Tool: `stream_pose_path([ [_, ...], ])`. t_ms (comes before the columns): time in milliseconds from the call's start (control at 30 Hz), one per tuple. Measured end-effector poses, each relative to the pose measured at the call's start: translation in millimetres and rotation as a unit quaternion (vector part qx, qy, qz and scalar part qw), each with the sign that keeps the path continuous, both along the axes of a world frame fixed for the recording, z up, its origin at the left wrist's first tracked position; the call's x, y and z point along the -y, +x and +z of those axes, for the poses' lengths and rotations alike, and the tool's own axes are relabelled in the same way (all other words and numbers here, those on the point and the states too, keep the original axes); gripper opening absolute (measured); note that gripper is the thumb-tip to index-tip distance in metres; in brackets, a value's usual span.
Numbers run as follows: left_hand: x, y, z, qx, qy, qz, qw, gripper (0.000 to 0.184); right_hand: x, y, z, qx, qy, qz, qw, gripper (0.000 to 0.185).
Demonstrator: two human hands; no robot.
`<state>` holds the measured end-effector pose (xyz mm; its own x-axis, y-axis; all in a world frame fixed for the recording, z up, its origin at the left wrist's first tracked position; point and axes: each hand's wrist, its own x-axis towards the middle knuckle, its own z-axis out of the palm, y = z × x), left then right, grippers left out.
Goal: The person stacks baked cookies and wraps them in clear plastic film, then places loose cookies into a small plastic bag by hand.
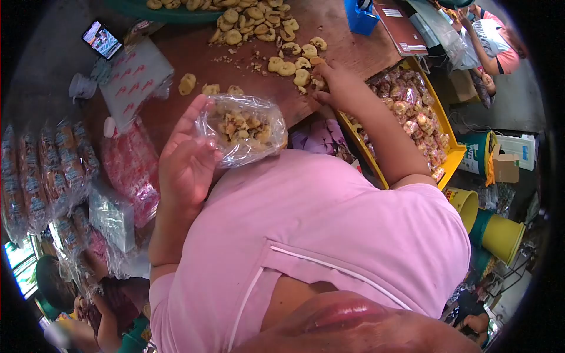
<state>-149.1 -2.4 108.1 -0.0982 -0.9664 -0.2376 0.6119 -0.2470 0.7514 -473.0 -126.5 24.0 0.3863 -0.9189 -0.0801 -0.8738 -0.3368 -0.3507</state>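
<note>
A clear plastic bag [242,130] with broken cookie pieces inside lies against my left hand [191,154], whose fingers hold its left side near the table edge. My right hand [331,84] is over the table at the right of the loose cookies, its fingertips at a cookie piece; how firmly they hold it is unclear. Round yellowish cookies [286,69] and crumbs are scattered beside it. A larger heap of cookies [253,19] spreads from a green tray [170,13] at the back.
At the right stands a yellow crate [450,154] of wrapped sweets. A blue box [360,17], a red folder [402,29], a phone [102,40] and plastic packaging [136,76] lie around. Packed bags [44,170] are at the left. Other people [494,44] are at the sides.
</note>
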Motion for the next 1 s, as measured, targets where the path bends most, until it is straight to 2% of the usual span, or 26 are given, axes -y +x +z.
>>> stream_pose_path([
  [100, 0, -1, -3, -0.003, -0.012, -0.003, 1.000, 0.067, 5, -4, -18, 0.040, -0.029, 0.003, 0.999, 0.040],
  [200, -1, 0, -5, -0.001, -0.005, 0.003, 1.000, 0.067, 16, 2, 0, 0.030, 0.069, -0.032, 0.997, 0.035],
  [300, -4, 2, -6, 0.000, -0.002, 0.005, 1.000, 0.067, 32, 2, 4, 0.051, 0.026, -0.037, 0.998, 0.034],
  [400, -6, 4, -3, -0.019, 0.002, -0.008, 1.000, 0.066, 46, 9, -4, 0.041, -0.041, 0.039, 0.998, 0.041],
  [500, -8, 5, -3, -0.033, -0.007, -0.016, 0.999, 0.065, 47, 23, 2, -0.089, 0.005, 0.076, 0.993, 0.048],
  [567, -9, 4, -2, -0.026, -0.002, -0.010, 1.000, 0.066, 58, 22, -16, -0.073, -0.025, 0.083, 0.994, 0.051],
  [700, -9, 4, -4, -0.025, -0.006, -0.011, 1.000, 0.067, 56, 29, 14, -0.084, 0.008, 0.104, 0.991, 0.046],
  [800, -8, 3, -2, -0.022, 0.001, -0.010, 1.000, 0.067, 59, 31, 24, 0.015, 0.002, 0.040, 0.999, 0.037],
  [900, -5, 2, -5, -0.018, 0.010, -0.008, 1.000, 0.069, 48, 39, 48, 0.238, -0.077, 0.102, 0.963, 0.034],
  [1000, -1, -4, -5, -0.014, 0.016, -0.004, 1.000, 0.069, 7, 83, 92, 0.323, -0.074, 0.237, 0.913, 0.031],
])
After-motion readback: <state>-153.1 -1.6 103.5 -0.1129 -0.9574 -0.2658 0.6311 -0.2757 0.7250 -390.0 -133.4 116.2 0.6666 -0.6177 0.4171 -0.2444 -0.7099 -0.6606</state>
